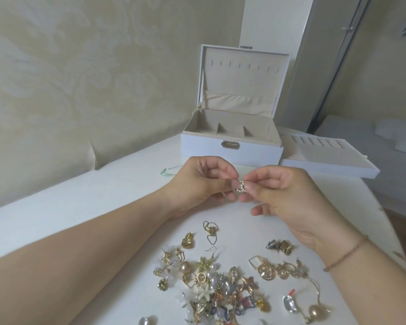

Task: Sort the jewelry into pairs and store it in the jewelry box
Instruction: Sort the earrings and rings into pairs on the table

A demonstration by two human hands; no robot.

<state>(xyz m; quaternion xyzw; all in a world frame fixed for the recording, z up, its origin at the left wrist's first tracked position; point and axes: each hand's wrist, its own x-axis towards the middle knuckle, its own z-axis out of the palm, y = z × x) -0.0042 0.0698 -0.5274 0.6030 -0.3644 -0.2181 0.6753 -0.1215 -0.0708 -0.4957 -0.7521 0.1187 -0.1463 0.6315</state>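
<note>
A small gold earring set with pearls (240,186) is pinched between my left hand (204,184) and my right hand (284,195), held above the white table. Both hands meet at the piece, fingertips touching it. Beyond them stands the white jewelry box (231,148) with its lid raised, showing beige compartments in which I see nothing. Below my hands lies a loose heap of jewelry (220,285): gold earrings, pearls, white flower pieces. A gold heart earring (188,240) and a thin gold hoop-like piece (211,232) lie apart at the heap's top.
The box's removable tray (326,158) with ring slots rests to the right of the box. A pale green glass-like object (168,171) lies at the far left. The table (80,207) meets a patterned wall at the back; its right edge drops off.
</note>
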